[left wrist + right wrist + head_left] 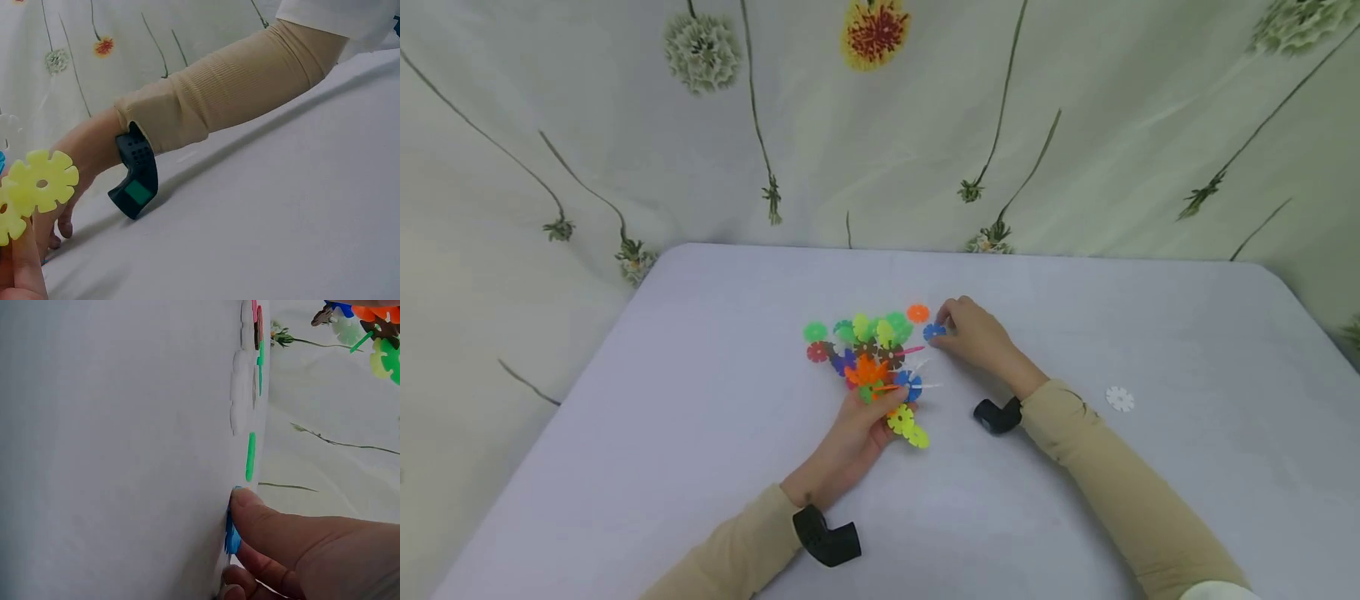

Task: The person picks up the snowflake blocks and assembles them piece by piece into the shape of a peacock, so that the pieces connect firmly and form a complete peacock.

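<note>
In the head view my left hand (856,433) grips a cluster of joined snowflake discs (867,371) in orange, blue, green and other colours. Two yellow discs (909,427) hang from its lower end, and they show large in the left wrist view (53,178). To the right of the cluster, my right hand (981,337) pinches a blue snowflake disc (934,332) at the tabletop. Seen from the right wrist, the thumb (256,515) lies on the near side of that blue disc (232,539), with the other fingers partly hidden behind.
An orange disc (918,313) lies just beyond the blue one. Green (816,332) and red (817,352) discs lie left of the cluster. A white disc (1120,398) rests on the white table (647,433), beyond the right forearm. A flower-patterned cloth (1075,183) hangs behind.
</note>
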Demonstrator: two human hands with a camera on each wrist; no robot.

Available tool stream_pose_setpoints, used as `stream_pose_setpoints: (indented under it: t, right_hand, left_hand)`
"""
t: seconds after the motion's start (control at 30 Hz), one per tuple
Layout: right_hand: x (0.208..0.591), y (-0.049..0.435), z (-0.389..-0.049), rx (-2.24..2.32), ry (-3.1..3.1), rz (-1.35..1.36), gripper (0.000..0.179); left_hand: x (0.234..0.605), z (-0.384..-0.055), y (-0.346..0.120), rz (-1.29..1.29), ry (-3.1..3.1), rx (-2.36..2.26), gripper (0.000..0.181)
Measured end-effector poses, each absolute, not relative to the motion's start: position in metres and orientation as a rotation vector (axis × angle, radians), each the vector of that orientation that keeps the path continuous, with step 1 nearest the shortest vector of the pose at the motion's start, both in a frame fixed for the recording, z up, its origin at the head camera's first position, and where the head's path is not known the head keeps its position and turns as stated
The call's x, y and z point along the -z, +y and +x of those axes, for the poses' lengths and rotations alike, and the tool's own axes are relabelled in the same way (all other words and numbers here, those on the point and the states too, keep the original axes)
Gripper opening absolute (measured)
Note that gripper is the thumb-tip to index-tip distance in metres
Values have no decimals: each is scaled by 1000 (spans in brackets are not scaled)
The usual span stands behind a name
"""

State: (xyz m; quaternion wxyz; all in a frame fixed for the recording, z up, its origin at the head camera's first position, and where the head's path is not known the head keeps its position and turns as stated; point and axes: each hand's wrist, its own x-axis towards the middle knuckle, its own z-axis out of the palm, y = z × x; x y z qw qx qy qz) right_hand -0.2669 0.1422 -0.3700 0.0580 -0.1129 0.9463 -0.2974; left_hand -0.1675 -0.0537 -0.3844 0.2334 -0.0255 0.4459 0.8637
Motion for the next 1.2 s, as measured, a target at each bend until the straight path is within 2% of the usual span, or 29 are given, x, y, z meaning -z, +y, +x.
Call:
stream_pose_setpoints:
  t: [0.13,0.27,0.5,0.6,0.73,0.83,1.2]
  right_hand:
    - [372,147,-260,965,2837,-430,20]
    - [372,159,-237,1140,2794,-560,6]
    - [366,178,-179,1668,2606,-647,7]
    - [368,178,-164,1826,2347,-567,7]
    - [371,168,-153,1956,1820,-316,15]
    - [374,160,-149,2035,1536,-148,14]
    - [372,148,-142,2177,1157,-8,21]
  left_hand:
    - [384,-168,-54,-59,1221,-2363,51]
    - [384,-168,-54,-31,1246,-2338,51]
    - [386,-168,-52,-27,1282,-2323,53]
    - [386,-168,-52,-38,1287,-2337,53]
    - [387,-167,-50,-45,1282,-2361,53]
    - [388,-167,-48,-39,1294,-2365,53]
    - [393,-168,-50,150,1418,-2287,62]
